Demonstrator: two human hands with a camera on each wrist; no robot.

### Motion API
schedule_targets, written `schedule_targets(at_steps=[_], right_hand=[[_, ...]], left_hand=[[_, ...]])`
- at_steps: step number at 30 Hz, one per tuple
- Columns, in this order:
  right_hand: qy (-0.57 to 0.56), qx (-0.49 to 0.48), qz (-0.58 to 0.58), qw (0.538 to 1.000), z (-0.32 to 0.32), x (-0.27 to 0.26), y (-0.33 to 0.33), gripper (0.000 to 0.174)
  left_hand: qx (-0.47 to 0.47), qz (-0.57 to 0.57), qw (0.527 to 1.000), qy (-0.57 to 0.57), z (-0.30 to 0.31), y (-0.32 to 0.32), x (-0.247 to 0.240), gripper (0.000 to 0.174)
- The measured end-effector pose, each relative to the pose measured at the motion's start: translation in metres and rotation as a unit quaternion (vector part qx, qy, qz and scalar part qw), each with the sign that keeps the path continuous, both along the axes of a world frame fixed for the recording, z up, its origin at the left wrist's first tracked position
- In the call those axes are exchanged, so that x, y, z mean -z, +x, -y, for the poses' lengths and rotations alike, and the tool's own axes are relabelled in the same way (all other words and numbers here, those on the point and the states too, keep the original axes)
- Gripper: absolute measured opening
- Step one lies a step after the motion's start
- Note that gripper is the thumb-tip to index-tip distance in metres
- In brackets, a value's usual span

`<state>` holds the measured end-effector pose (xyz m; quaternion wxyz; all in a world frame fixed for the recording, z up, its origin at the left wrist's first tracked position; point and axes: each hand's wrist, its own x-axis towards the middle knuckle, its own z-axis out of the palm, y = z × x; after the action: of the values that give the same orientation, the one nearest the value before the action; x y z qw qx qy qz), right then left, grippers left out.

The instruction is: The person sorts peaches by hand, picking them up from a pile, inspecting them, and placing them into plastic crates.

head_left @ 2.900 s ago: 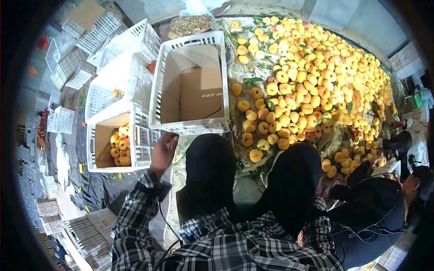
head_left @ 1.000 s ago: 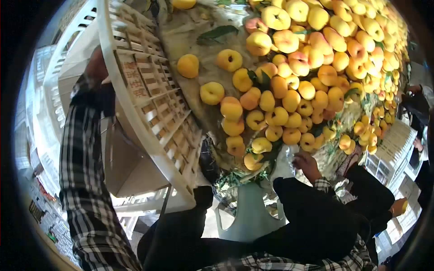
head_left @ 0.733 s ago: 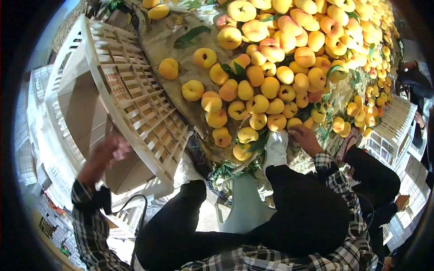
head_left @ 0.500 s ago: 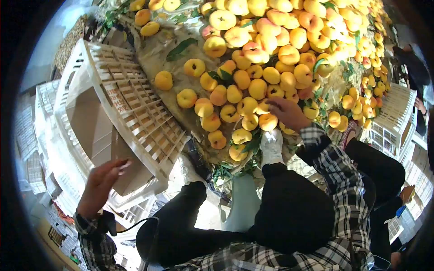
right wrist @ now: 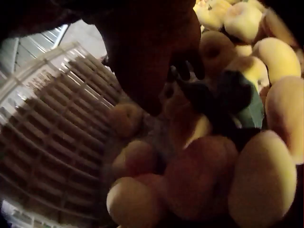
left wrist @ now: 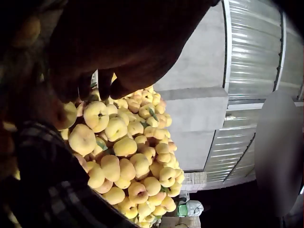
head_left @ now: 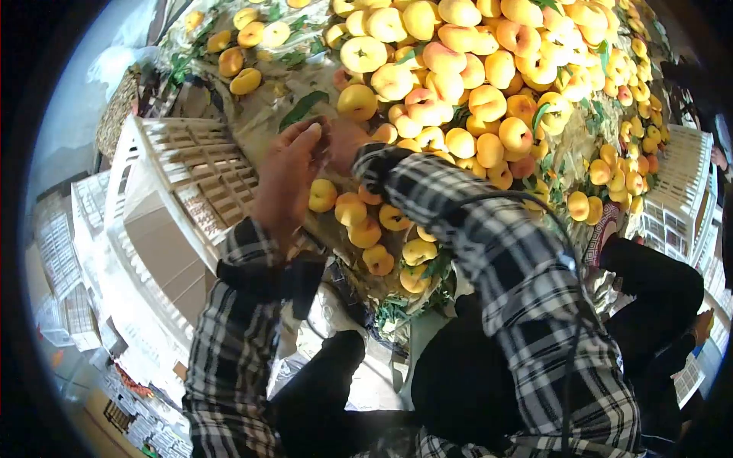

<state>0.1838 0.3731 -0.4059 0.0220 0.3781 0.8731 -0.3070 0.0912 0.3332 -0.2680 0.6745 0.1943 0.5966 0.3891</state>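
Both hands meet over the near left edge of a heap of flat yellow peaches point(head_left: 458, 84). In the head view my left hand point(head_left: 286, 179) reaches up with thumb and fingers close together, overlapping the fingertips of my right hand point(head_left: 345, 143). In the right wrist view, my right hand point(right wrist: 152, 52) hangs over shaded peaches point(right wrist: 202, 175) beside a dark green leaf point(right wrist: 247, 102), thumb and fingers apart; I cannot tell whether it grips a peach. The left wrist view shows my left hand point(left wrist: 123, 42) dark, fingers angled down, above more peaches point(left wrist: 111, 166).
A tilted white slatted crate point(head_left: 202, 172) lined with cardboard point(head_left: 164, 252) stands left of the hands. More white crates point(head_left: 57, 252) lie farther left. Another white crate point(head_left: 679, 183) and a person's dark-trousered leg point(head_left: 649, 282) are at the right. A cable point(head_left: 527, 195) crosses the right sleeve.
The view swung from the crate's opening toward the heap. My left hand left the crate's inside and moved right. My right hand moved left from the front peaches, so the hands now meet.
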Motion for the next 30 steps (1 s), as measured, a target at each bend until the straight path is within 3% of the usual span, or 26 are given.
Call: schedule_targets(at_steps=[3,6,9,13,16,18,19,21,24,27,30], right_hand=[[-0.079,0.094,-0.111,0.986,0.012,0.011,0.002,0.027],[0.096,0.106,-0.173,0.975,0.016,0.01,0.01,0.028],[-0.084,0.286,-0.355,0.886,0.015,0.002,0.022,0.041],[-0.321,0.318,-0.449,0.771,0.032,-0.04,0.043,0.043],[-0.478,0.347,-0.489,0.641,0.045,-0.067,0.069,0.047],[-0.307,0.227,-0.446,0.81,0.041,-0.074,0.083,0.049],[-0.212,0.159,-0.411,0.872,0.037,-0.076,0.088,0.049],[0.011,0.208,-0.31,0.928,0.034,-0.054,0.101,0.042],[0.28,0.206,-0.102,0.932,0.019,-0.052,0.14,0.041],[0.163,0.166,0.024,0.972,0.017,-0.041,0.157,0.05],[0.231,0.168,-0.007,0.958,0.014,-0.019,0.164,0.056]], left_hand=[[-0.033,-0.003,0.999,0.003,-0.004,0.0,0.036,0.024],[0.005,-0.07,0.998,0.011,0.005,-0.015,0.063,0.029],[-0.04,-0.12,0.992,0.002,0.011,-0.021,0.074,0.035],[-0.052,0.109,0.989,-0.086,0.007,-0.008,0.054,0.04],[0.017,0.339,0.933,-0.121,0.007,-0.001,0.062,0.045],[-0.004,0.363,0.925,-0.112,0.01,0.004,0.054,0.045],[-0.015,0.374,0.921,-0.107,0.011,0.006,0.051,0.045],[-0.009,0.328,0.941,-0.082,0.013,0.01,0.051,0.044],[-0.004,0.251,0.967,-0.051,0.014,0.008,0.056,0.041],[0.01,0.201,0.979,-0.033,0.015,0.009,0.054,0.038],[0.021,0.187,0.982,-0.034,0.014,0.011,0.055,0.035]])
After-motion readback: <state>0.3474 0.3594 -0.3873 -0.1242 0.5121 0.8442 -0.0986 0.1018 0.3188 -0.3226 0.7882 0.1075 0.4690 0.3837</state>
